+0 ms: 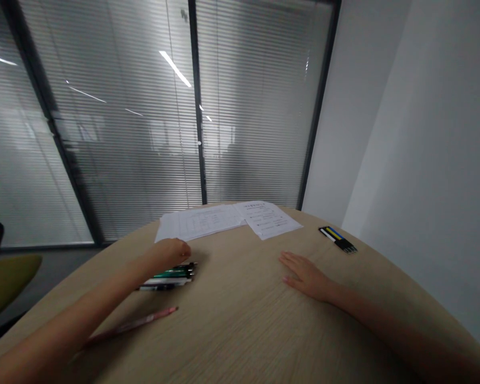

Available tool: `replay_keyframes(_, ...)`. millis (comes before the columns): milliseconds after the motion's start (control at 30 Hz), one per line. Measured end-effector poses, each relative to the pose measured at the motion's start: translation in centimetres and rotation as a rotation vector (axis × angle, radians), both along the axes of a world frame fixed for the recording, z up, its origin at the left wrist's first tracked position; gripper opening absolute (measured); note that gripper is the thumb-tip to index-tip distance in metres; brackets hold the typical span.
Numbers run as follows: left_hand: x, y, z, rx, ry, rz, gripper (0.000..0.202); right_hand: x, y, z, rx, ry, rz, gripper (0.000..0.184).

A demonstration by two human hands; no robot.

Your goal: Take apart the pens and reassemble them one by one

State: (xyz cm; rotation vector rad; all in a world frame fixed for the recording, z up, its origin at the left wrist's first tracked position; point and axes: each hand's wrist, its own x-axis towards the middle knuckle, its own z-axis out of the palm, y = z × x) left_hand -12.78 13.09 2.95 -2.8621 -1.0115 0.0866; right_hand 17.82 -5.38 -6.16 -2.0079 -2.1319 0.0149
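Observation:
My left hand (171, 250) is at the left of the round wooden table (240, 298), just beyond a row of several pens (172, 275) in green, white and black. Its fingers are curled in, and what they hold, if anything, is hidden. Nearer to me, below my left forearm, lies a single pink pen (154, 317), partly in shadow. On the right side, my right hand (306, 276) rests flat on the wood with its fingers stretched out and nothing in it.
Printed paper sheets (200, 221) overlap at the table's far edge, with another sheet (270, 220) to their right. A second group of black, white, yellow and blue pens (338, 239) lies at the right edge. A yellow-green chair (8, 282) stands at left; a white wall (424, 176) rises at right.

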Motion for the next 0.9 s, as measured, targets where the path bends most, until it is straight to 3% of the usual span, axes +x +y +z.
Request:
replay_keyframes(167, -1.2, 1.0, 0.0, -0.072, 0.026, 0.015, 0.031, 0.1, 0.0, -0.1, 0.032, 0.015, 0.01, 0.056)
replay_keyframes(633, -2.1, 0.5, 0.8, -0.227, 0.069, -0.028, 0.033, 0.4, 0.1, -0.4, 0.045, 0.03, 0.011, 0.056)
replay_keyframes(900, -2.3, 1.0, 0.6, -0.187, 0.092, -0.005, 0.037, 0.3, 0.1, -0.2, 0.054, 0.022, 0.016, 0.055)
